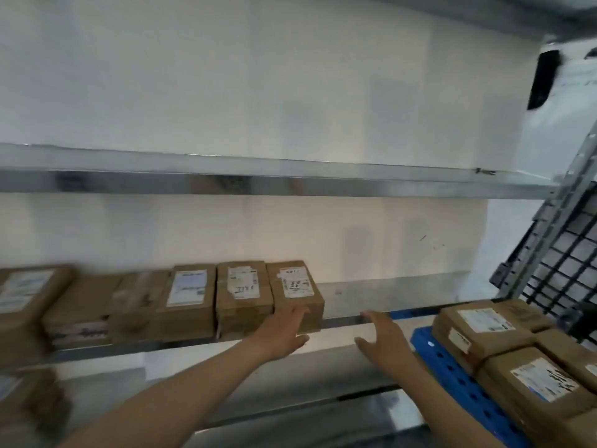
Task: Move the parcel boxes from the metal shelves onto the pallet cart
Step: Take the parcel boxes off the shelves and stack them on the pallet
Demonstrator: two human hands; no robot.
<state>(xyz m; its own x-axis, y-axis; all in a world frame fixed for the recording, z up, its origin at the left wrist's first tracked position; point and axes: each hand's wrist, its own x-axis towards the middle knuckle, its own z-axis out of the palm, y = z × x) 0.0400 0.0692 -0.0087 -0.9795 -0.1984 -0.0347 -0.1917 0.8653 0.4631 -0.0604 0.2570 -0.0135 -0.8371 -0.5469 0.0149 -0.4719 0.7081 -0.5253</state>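
Brown cardboard parcel box (295, 292) with a white label on top is sitting at the right end of a row of similar parcels (190, 295) on the grey metal shelf (387, 295). Its long axis is running front to back, with the short end facing the person and the label facing up. The left arm is stretching forward and the left hand (284, 331) is lying flat against that near end, fingers straight and pressed together, thumb sticking out below. The right hand (384, 344) is reaching in just beside it — clear of the box, fingers straight and close, thumb splayed left, holding nothing. Over on the right, more labelled boxes (484, 331) are lying on the blue perforated plastic pallet (452, 367).
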